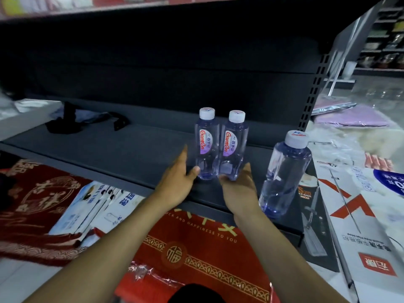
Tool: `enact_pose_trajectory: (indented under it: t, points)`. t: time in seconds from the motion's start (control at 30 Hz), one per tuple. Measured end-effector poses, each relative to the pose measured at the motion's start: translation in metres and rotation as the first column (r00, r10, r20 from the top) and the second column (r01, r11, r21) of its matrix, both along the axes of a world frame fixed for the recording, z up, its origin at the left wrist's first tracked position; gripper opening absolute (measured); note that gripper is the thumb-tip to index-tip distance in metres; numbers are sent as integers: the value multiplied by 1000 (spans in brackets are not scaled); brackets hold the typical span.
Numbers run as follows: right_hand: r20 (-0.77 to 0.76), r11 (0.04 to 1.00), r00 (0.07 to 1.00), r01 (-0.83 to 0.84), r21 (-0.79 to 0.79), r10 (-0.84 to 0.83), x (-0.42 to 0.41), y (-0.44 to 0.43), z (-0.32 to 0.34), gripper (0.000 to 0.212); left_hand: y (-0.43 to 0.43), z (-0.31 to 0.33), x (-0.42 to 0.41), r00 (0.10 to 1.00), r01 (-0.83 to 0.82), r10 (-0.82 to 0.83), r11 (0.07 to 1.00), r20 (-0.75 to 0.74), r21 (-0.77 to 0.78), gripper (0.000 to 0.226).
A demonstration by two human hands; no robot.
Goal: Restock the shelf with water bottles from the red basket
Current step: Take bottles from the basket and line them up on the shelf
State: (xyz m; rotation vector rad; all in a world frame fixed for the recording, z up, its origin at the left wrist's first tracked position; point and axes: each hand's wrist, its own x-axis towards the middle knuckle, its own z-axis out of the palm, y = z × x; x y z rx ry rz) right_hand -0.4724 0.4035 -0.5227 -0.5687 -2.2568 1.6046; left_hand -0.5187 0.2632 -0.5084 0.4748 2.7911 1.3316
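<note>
Both arms are bare and stretch forward. The left arm (105, 243) comes in from 7 o'clock and points toward 1 o'clock. The right arm (284, 254) comes in from 5 o'clock and points toward 11 o'clock. The left hand (176, 180) is open, its fingers (183, 156) straight and close together, pointing to 12 o'clock. Its thumb (193, 171) sticks out toward 3 o'clock. The right hand (239, 190) sits at 3 o'clock of it, near but apart, and it is open too.
</note>
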Motion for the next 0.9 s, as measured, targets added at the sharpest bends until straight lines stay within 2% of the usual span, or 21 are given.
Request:
enact_pose_trajectory:
  t: [0.13, 0.23, 0.33, 0.43, 0.5, 0.57, 0.67, 0.73, 0.8, 0.9]
  points:
    - [-14, 984, 990, -137, 111, 140, 46, -40, 9, 70, -39, 4, 49, 970, -151, 74, 931, -232, -332, 73]
    - [47, 922, 958, -284, 263, 282, 72, -74, 7, 67, -80, -2, 89, 936, -265, 104, 838, -337, -478, 75]
    - [115, 796, 886, -456, 398, 449, 89, -118, 4, 55, -132, -9, 131, 887, -401, 145, 711, -438, -578, 72]
    - [156, 648, 789, -585, 487, 594, 108, -170, 1, 50, -186, -15, 186, 855, -498, 217, 594, -470, -631, 65]
    - [185, 546, 707, -662, 514, 683, 127, -208, 1, 47, -225, -20, 231, 834, -549, 296, 528, -466, -648, 62]
    - [230, 403, 584, -746, 529, 779, 148, -249, 0, 45, -266, -30, 283, 788, -611, 421, 446, -449, -654, 60]
    - [270, 185, 376, -822, 539, 886, 187, -311, -9, 46, -326, -51, 375, 663, -685, 655, 338, -362, -645, 61]
    - [307, 56, 243, -858, 510, 920, 218, -351, -17, 45, -360, -65, 444, 537, -726, 798, 271, -275, -632, 62]
    - [341, -75, 102, -880, 469, 935, 250, -390, -25, 44, -384, -80, 512, 368, -773, 903, 166, -220, -613, 64]
    - [365, -226, -80, -898, 378, 928, 301, -444, -37, 40, -395, -100, 597, 64, -800, 996, 14, -62, -600, 57]
